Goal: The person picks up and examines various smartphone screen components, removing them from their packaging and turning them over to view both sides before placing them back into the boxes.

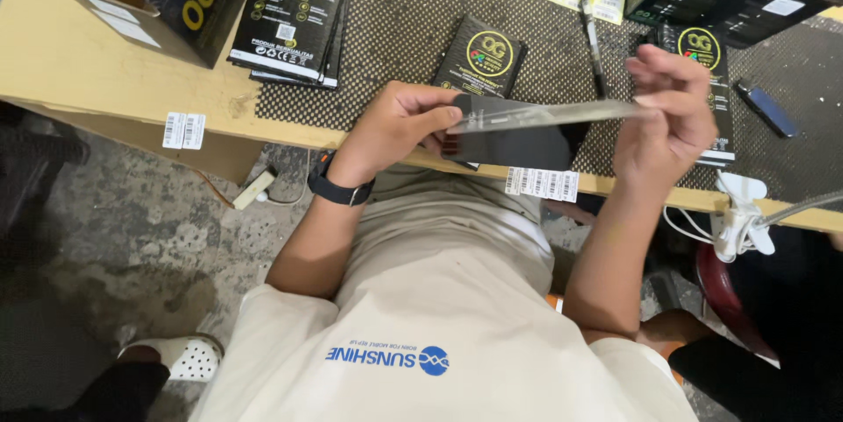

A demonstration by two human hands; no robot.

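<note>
Even, bright overhead light, soft shadows, sharp centre — slight stretch toward edges

Two hands [399, 123] [667, 115], one pen [593, 44], one wristwatch [338, 187]

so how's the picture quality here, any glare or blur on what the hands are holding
Head view: even, soft light with no hard shadows. The thin glossy panel catches a pale sheen along its length. The right hand is slightly motion-blurred at the fingertips; the left hand is sharper. The wide lens bends the workbench edge, and the floor at lower left is dim.
</note>
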